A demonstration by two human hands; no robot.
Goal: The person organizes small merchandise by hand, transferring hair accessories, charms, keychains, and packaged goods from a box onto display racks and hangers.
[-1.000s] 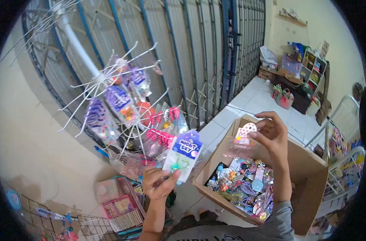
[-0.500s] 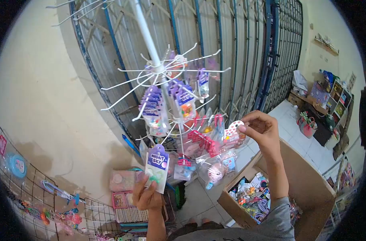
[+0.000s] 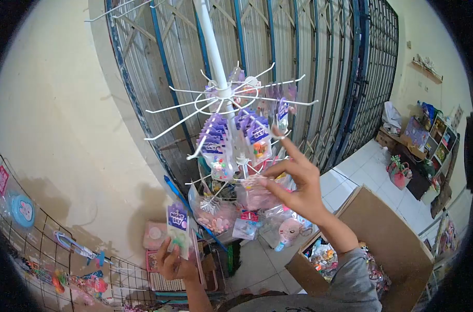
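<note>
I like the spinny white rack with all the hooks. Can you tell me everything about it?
The white rack looks like painted metal: an upright pole with thin hooks spreading out in rings like spokes. Several upper hooks are bare. Others hold purple-topped packets of small colourful things, with pink packets lower down. It stands before a blue folding gate. The right hand reaches in among its middle hooks.

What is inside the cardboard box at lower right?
The cardboard box holds a jumble of colourful small packaged items. The person's sleeve and the box wall hide most of them.
</note>
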